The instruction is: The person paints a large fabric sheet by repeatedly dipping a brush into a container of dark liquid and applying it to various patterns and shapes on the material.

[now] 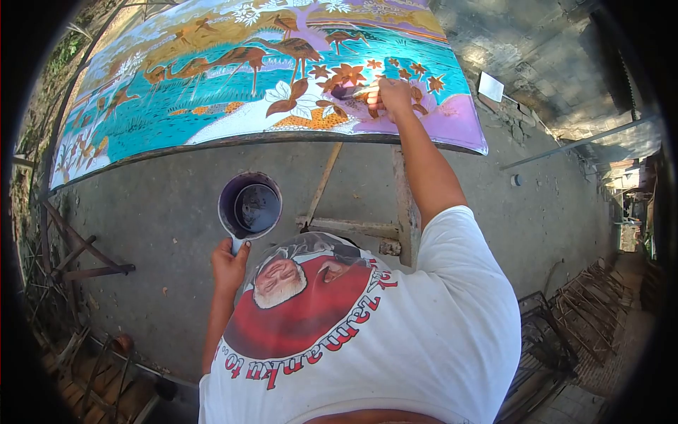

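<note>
My right hand (387, 96) is closed on the handle of a brush (347, 92), whose dark tip rests at the painted cloth among brown flowers. The cloth (282, 71) shows brown birds, turquoise water, white leaves and a purple area under the brush. Lower left, my left hand (231, 264) grips the pale handle of a round pot (250, 205). The pot is held upright, with dark liquid inside and purple stains on its rim.
Under the cloth's near edge stands a wooden frame (406, 205) on the concrete floor (176, 283). A white sheet (491, 86) and a small cup (517, 180) lie to the right. Metal racks (551, 332) stand lower right, with bars (92, 271) at left.
</note>
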Demonstrator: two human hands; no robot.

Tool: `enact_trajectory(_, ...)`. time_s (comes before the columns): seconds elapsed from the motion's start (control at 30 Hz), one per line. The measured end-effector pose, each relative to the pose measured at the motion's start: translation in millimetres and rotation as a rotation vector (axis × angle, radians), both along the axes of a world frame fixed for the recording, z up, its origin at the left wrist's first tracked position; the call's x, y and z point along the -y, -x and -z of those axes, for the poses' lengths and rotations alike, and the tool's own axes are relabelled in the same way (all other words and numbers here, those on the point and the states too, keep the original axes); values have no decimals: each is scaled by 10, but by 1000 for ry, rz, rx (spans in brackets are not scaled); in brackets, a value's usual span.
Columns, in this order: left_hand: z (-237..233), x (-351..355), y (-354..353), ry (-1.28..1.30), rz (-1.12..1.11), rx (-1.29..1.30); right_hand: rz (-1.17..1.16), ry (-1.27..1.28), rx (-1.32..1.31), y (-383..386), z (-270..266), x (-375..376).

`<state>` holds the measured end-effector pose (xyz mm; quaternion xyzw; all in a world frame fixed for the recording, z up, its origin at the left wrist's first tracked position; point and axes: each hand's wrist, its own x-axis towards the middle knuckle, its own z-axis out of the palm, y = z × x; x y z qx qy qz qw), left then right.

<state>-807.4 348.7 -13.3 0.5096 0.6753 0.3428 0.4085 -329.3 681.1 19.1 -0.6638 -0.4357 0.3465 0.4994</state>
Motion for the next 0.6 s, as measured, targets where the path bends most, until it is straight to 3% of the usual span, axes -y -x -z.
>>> enact_trajectory(0.07,-29,22,-31,24,-16,57,-28,125,-191,27,-262,245)
enact_trajectory(0.17,-11,49,-8,9,-11,42,25,64,-240,16,-159,287)
enact_trajectory(0.4,40,20,54,14,25,-18,-96,97,-273,728,-100,275)
enact_trajectory(0.6,-41,23,-7,27,-14,28,15,9,-240,857,79,106)
